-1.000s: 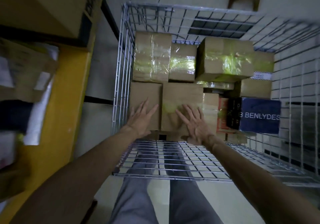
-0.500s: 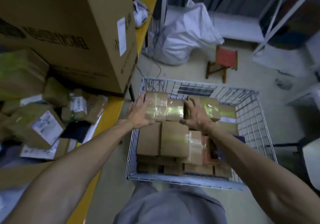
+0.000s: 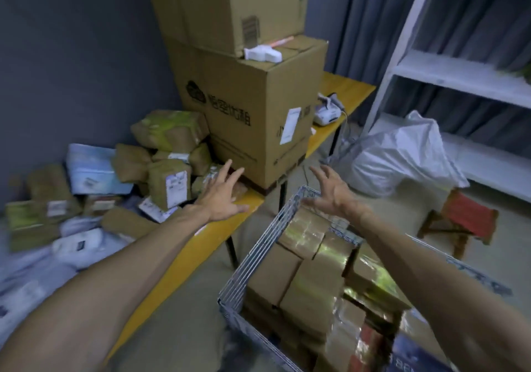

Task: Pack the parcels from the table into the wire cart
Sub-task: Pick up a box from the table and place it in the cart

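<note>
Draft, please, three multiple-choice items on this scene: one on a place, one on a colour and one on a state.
1. Where is the silver wire cart? A on the yellow table; B beside the table; C under it.
2. What colour is the seat of the small wooden stool? A red; B green; C blue.
3. How are the left hand and right hand? A both clenched into fists; B both gripping the stool; C both open, empty.
Key: B, its wall runs alongside the table's edge; A, the seat shows red; C, fingers spread, nothing held.
</note>
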Motion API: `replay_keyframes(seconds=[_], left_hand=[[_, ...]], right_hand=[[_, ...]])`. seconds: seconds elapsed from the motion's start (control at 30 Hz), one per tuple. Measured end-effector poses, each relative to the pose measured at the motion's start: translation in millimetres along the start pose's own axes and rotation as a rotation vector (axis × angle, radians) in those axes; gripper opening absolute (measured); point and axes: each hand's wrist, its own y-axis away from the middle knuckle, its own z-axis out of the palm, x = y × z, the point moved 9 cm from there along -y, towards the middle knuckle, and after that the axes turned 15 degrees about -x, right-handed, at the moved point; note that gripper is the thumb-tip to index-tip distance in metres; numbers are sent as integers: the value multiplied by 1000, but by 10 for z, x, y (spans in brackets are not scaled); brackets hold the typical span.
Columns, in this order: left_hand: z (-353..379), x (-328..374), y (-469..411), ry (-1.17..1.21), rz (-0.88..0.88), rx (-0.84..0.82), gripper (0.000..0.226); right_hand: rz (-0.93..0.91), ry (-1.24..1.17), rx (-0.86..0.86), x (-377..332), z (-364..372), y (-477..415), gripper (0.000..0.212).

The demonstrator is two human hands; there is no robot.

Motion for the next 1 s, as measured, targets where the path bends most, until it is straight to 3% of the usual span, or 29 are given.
replay_keyframes(seconds=[0.2,0.5,0.9,1.0], left_hand=[[-535,-541,1020,-34,-182,146,101],[-1084,-1520,2691,-69,-463,331,108],[-1061,-3187,5019,-73,-750,369,100],[-992,-3500,5474,-34,-805,382,99]], right_hand=[[-241,27,37,-1118,-311,-121,100],[-539,123,34,-3040,-19,50,97],[-668,131,-32,-5463,1114,368,104],[-698,144,-60,-5923,1336,466,97]])
